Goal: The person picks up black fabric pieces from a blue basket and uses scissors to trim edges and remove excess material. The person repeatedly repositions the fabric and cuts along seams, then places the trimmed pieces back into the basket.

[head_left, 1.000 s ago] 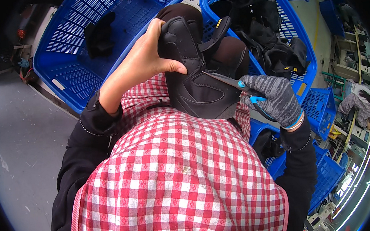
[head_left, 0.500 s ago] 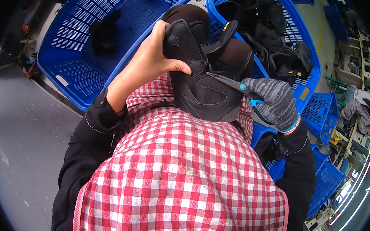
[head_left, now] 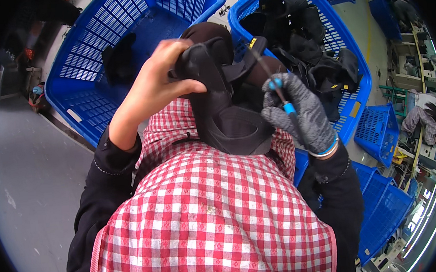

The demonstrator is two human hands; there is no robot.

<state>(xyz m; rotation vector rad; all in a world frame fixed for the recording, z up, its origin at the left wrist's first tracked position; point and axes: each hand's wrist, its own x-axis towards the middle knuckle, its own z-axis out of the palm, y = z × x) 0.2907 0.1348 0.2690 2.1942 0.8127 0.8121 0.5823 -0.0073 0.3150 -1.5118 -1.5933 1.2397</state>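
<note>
Grasps far end of black boot upper [head_left: 210, 98] with left hand [head_left: 161, 77]; clasps scissors [head_left: 289, 108] in gloved right hand [head_left: 305, 117]; could nick stitching through a slip.

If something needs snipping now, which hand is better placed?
Probably the grey-knit-gloved right hand: it holds the blue-handled metal scissors near the black stitched fabric piece. The bare left hand is busy gripping that piece.

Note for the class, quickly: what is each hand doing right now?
Left hand: bare, closed on the upper part of the black stitched piece.
Right hand: gloved, closed around the blue-handled scissors.
</note>
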